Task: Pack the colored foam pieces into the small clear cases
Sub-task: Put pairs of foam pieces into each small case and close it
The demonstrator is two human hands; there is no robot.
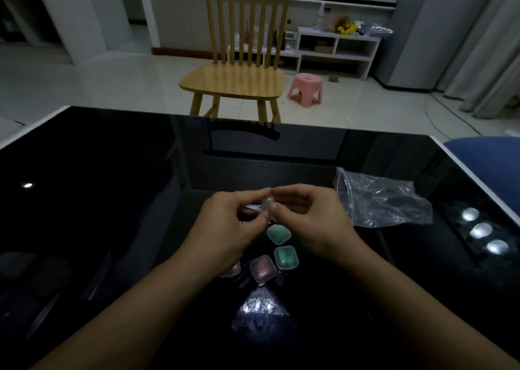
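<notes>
Nearest us four filled cases [262,268] sit on the counter [112,200], and beyond them our left hand [230,220] and right hand [306,217] pinch one small clear case [267,204] by its edges: light, slick, probably brittle.

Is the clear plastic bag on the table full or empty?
Empty, apparently: the plastic bag lies crumpled and flat on the table, nothing coloured visible inside.

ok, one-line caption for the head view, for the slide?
Both hands hold a small clear case above four packed cases on a black table.
</notes>
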